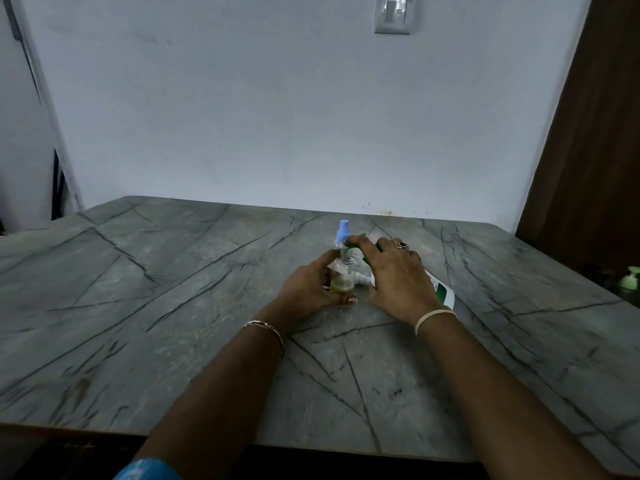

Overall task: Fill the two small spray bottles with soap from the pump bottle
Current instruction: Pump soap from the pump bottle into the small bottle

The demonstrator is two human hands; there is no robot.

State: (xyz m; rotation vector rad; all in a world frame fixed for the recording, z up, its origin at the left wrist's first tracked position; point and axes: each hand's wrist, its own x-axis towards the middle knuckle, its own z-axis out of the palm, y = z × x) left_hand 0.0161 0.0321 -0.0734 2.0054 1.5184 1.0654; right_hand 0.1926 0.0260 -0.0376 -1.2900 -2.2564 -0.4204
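step: capping or uncapping the first bottle, judged. Can't tell which from one frame.
left hand (pixel 308 289): wrapped round the small clear bottle (pixel 341 276), thumb on the near side, keeping it upright on the table (pixel 173 306).
small clear bottle: mid-table between the two hands. Threaded neck is bare, and there is yellow-green liquid in the bottom part only (partly filled, I'd say).
right hand (pixel 394 275): arched over the bottle's neck, fingertips pinched on a green spray top (pixel 362 236). Most of the top is hidden by the fingers, so how tight the grip is isn't clear.
blue-top spray bottle (pixel 343 231): upright just behind the clear one, head on. Its fill level is hidden.
pump bottle (pixel 443 289): white with a green label, lying on its side under and behind the right hand, white nozzle pointing toward the clear bottle's base.
progress: judged early. One bottle has a little soap, the second looks untouched.
next move needs: if topping up, park the green top, stand the pump bottle up and put its nozzle over the narrow neck. If closing, seat the top square on the threads and twist while the left hand keeps the bottle upright.
other: green pump dispenser (pixel 630 278) at the far right edge, light switch (pixel 393 13) on the wall.
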